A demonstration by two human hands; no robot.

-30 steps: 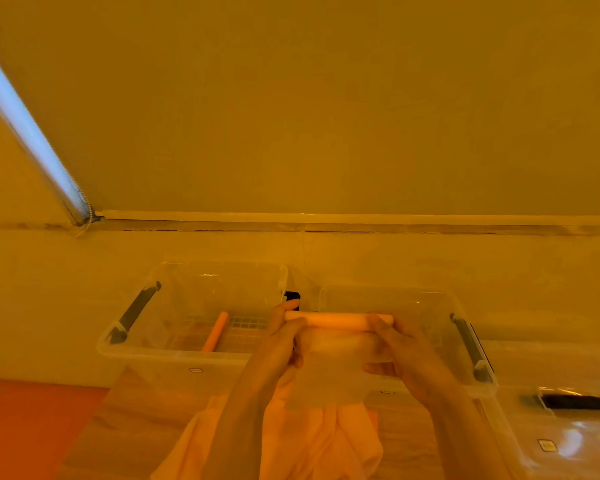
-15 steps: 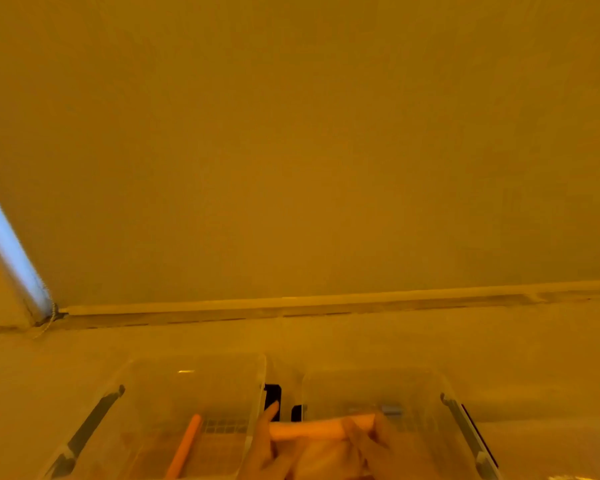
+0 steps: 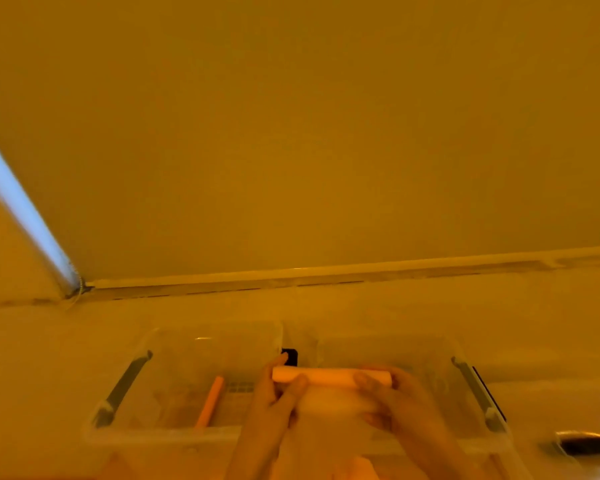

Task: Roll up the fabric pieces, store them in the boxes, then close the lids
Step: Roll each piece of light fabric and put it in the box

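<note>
Low in the frame's centre, an orange fabric roll (image 3: 331, 376) is being pinched at its ends by the left hand (image 3: 274, 396) and right hand (image 3: 395, 393), above two clear boxes (image 3: 187, 362). The loose tail hanging below is likely being left free to unwind if either pinch is slackened.

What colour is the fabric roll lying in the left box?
Orange, in the head view: the thin fabric roll in the clear plastic box.

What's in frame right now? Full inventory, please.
Clear plastic storage boxes with grey handles: 2, side by side; left box, right box.
Rolled orange fabric piece: 1, lying in left box.
Partly rolled orange fabric piece: 1, held above the boxes.
Clear plastic lid with dark latch: 1, lower right.
Pale tube light: 1, upper left.
Hands: 2; left hand and right hand grip the roll's ends.
</note>
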